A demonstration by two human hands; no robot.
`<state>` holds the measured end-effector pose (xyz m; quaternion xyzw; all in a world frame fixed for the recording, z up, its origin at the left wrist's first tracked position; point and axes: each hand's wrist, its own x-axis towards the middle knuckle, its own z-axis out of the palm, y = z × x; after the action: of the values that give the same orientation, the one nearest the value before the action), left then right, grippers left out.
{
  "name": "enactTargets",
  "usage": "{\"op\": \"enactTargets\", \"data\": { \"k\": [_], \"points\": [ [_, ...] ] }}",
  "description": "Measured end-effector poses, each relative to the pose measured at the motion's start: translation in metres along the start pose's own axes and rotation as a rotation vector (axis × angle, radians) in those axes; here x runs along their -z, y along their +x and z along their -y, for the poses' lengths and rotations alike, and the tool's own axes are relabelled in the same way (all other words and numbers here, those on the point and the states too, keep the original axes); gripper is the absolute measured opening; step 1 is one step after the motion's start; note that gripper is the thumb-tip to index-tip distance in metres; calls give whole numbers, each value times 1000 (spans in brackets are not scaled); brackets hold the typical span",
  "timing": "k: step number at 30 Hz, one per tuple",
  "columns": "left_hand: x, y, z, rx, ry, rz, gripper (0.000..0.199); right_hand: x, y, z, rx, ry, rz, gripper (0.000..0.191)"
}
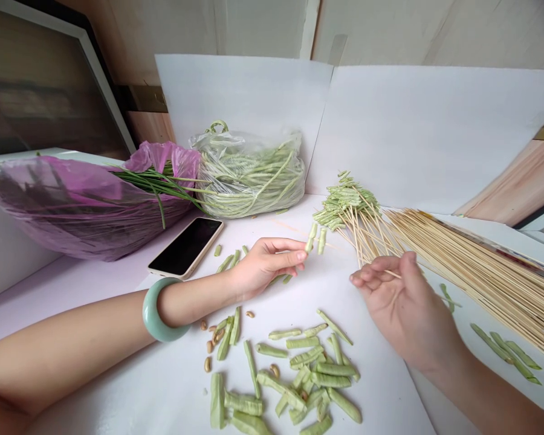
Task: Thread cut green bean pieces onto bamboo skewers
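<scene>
My left hand [272, 264] pinches a short piece of long bean [310, 237] between thumb and fingers. Just right of it stands a second bean piece [321, 240], with a thin skewer running through toward my right. My right hand [401, 296] is loosely curled, palm up, around the skewer's rear end [393, 274]; part of the stick between the hands is blurred. Below both hands lies a loose pile of cut bean pieces [330, 368], with several brown bean seeds [207, 364] scattered at its left.
Behind my hands lies a heap of bean-loaded skewers [351, 202]. Bare bamboo skewers [471, 266] spread to the right. A phone [185, 246], a clear bag of long beans [254, 175] and a purple bag of green stalks [90, 205] are at the left and back.
</scene>
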<state>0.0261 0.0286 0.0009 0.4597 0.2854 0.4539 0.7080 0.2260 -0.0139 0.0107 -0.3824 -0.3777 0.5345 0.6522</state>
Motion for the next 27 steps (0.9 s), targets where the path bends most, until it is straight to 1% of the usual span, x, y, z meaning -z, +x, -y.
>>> {"op": "enactTargets", "data": {
  "k": [1,3,6,7,9,10,11,13,16,18,22,25,27],
  "points": [
    [1,0,1,5,66,34,25,2,3,4,16,8,-21,34],
    [3,-2,0,-11,287,173,24,6,8,13,54,23,-71,35],
    [4,-6,-9,-88,735,481,15,12,14,22,93,34,-136,36],
    [3,-7,-13,-102,836,600,14,14,16,23,97,35,-150,36],
    [2,-9,-23,-86,939,800,9,16,19,24,94,36,-164,38],
    [1,-10,-27,-60,971,867,9,17,20,23,88,36,-167,38],
    [0,-10,-31,-44,1001,903,12,18,20,22,82,36,-167,38],
    [-2,-11,-36,-6,1062,927,18,18,21,21,74,34,-163,37],
    [-2,-11,-41,40,1152,925,24,18,21,20,68,31,-149,36],
    [-2,-11,-42,44,1192,926,27,19,21,21,63,30,-143,36],
    [-2,-10,-41,-1,1184,894,23,21,22,23,63,24,-142,36],
    [-3,-11,-41,15,1172,936,19,22,24,24,60,15,-150,39],
    [-5,-12,-41,3,1211,966,19,22,25,24,57,10,-160,41]
  ]
}}
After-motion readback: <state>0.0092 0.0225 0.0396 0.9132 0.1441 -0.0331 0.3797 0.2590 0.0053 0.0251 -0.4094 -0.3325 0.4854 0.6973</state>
